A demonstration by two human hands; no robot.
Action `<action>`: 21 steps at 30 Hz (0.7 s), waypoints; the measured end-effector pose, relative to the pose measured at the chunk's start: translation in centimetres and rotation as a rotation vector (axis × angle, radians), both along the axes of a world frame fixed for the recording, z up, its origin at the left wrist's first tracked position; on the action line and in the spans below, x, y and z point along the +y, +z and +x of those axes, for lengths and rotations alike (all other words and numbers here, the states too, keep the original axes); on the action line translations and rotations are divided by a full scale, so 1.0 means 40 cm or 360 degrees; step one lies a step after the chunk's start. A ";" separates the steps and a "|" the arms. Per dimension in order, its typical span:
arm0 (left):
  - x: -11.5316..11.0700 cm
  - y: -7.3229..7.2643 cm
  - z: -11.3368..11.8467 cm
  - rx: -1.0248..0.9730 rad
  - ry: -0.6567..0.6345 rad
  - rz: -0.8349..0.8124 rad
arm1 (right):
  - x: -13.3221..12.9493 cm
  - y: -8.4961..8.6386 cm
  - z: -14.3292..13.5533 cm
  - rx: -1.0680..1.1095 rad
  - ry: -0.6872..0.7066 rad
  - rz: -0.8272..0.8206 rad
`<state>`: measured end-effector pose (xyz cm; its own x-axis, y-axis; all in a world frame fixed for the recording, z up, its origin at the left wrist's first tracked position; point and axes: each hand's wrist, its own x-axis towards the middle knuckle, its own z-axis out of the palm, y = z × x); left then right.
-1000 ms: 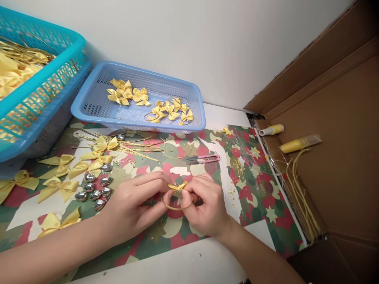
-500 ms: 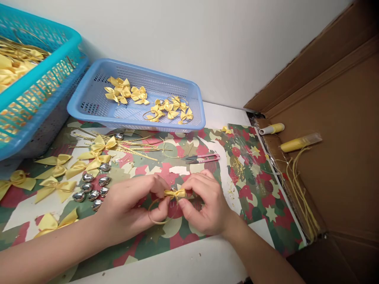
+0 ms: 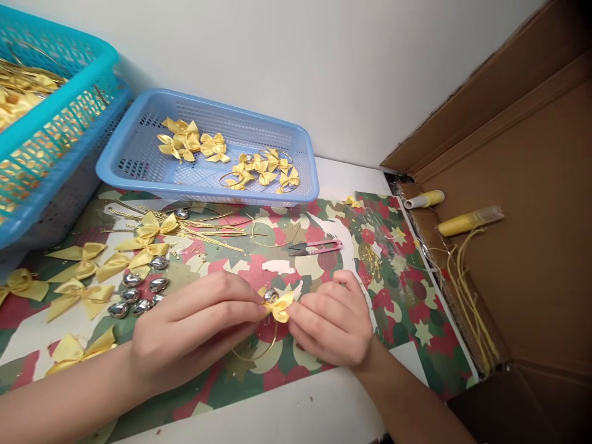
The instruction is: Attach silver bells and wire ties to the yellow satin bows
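Note:
A yellow bow [image 3: 280,306] with a silver bell [image 3: 271,296] at its upper left is held between my hands, low in the middle of the view. A thin gold cord loop [image 3: 264,350] hangs below it. My left hand [image 3: 198,324] pinches the bow's left side, with its thumb hidden behind the fingers. From the right, my right hand [image 3: 330,317] pinches the other side with closed fingers. Several loose silver bells [image 3: 132,294] and yellow bows [image 3: 79,297] lie left of my left hand.
Behind my hands are pink-handled snips [image 3: 319,247] and gold cords [image 3: 203,231]. A blue basket [image 3: 208,190] holds finished-looking bows. A teal basket [image 3: 99,68] stands at the far left. Yellow thread spools [image 3: 467,222] stick out by the cardboard [image 3: 531,259] on the right.
Both hands have turned, and the bow between them now faces up with its bell showing more clearly. My left thumb has gone out of sight. The view has shifted slightly.

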<state>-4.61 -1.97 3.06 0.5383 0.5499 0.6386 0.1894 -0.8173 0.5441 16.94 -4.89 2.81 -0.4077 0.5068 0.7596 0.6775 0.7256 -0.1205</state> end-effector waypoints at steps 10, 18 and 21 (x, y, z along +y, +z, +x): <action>-0.014 -0.023 -0.026 0.0121 -0.0101 -0.0057 | 0.001 -0.001 -0.007 0.0413 0.0095 -0.0170; -0.052 -0.064 -0.012 -0.0002 0.0007 -0.0301 | 0.000 0.013 -0.031 0.0868 0.0261 -0.1314; -0.055 -0.072 -0.019 0.0016 0.0003 -0.0343 | -0.003 0.012 -0.033 0.1081 0.0095 -0.1669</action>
<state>-5.37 -4.15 0.18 0.5429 0.6742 0.5007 0.1975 -0.6820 0.7042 15.60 -5.02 3.31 -0.1349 0.9886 0.0669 0.2212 0.0959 -0.9705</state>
